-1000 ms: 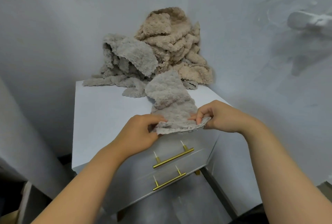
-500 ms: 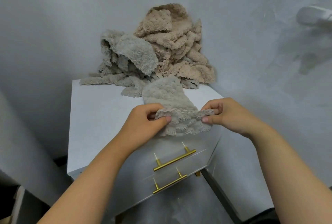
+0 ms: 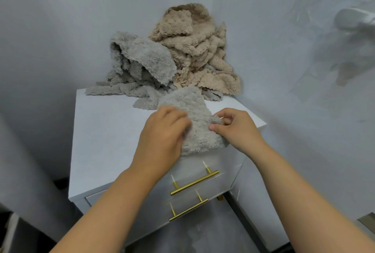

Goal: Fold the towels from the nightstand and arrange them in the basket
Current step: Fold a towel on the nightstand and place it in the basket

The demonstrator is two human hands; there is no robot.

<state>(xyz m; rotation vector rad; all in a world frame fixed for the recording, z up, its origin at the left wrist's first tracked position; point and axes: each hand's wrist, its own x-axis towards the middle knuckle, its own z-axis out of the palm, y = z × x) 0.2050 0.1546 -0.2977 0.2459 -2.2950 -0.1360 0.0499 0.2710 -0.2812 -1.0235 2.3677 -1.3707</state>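
Head view looks down on the white nightstand [image 3: 105, 131]. Its top lies under my grip and spreads out to the left of it. Beyond my grip, at the far corner, a heap of beige towels [image 3: 194, 50] is piled high. Left of that heap, and also beyond my grip, a lower heap of grey towels [image 3: 142, 64] slumps against it. Its scalloped edges trail forward over the top as far as the piece I am handling.

That piece, a grey towel [image 3: 196, 123], lies between my two hands on the near right part of the top. Its far end reaches the heaps and its near end hangs a little over the front edge.

My left hand [image 3: 162, 139] lies over the towel's left side, back of the hand up. Its fingertips are blurred, so I cannot tell whether they pinch the cloth or only press on it. My right hand [image 3: 237, 129] takes the towel's right edge in a pinch between thumb and forefinger, the other fingers loosely curled.

Below my grip, on the front of the nightstand, the upper gold handle [image 3: 194, 183] sits just above the lower gold handle [image 3: 188, 210].
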